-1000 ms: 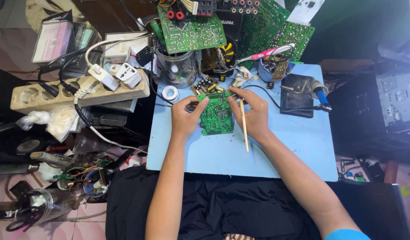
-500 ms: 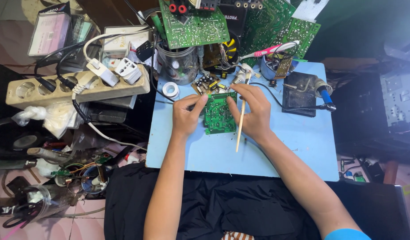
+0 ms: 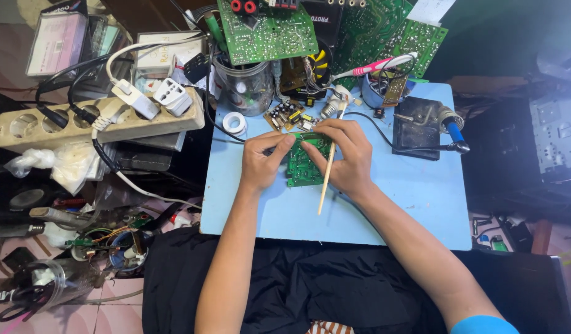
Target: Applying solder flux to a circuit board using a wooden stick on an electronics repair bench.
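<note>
A small green circuit board (image 3: pixel 303 166) lies on the light blue mat (image 3: pixel 397 204), held between both hands. My left hand (image 3: pixel 264 162) pinches its left upper edge with thumb and fingers. My right hand (image 3: pixel 347 158) grips the board's right side and also holds a thin wooden-handled brush (image 3: pixel 326 179), whose stick runs down toward me across the board's right edge. The brush's pale head (image 3: pixel 342 102) pokes out above my fingers.
A soldering iron with blue handle (image 3: pixel 449 127) rests on a black stand (image 3: pixel 415 133) at the right. A glass jar (image 3: pixel 247 86), solder tape roll (image 3: pixel 235 122), small board (image 3: pixel 285 114) and larger green boards (image 3: pixel 270 31) crowd the back. A power strip (image 3: pixel 100 120) with plugs lies left.
The brush has swung from slanting right to nearly upright beside the board. Both hands have closed in more tightly over the board's upper edge.
</note>
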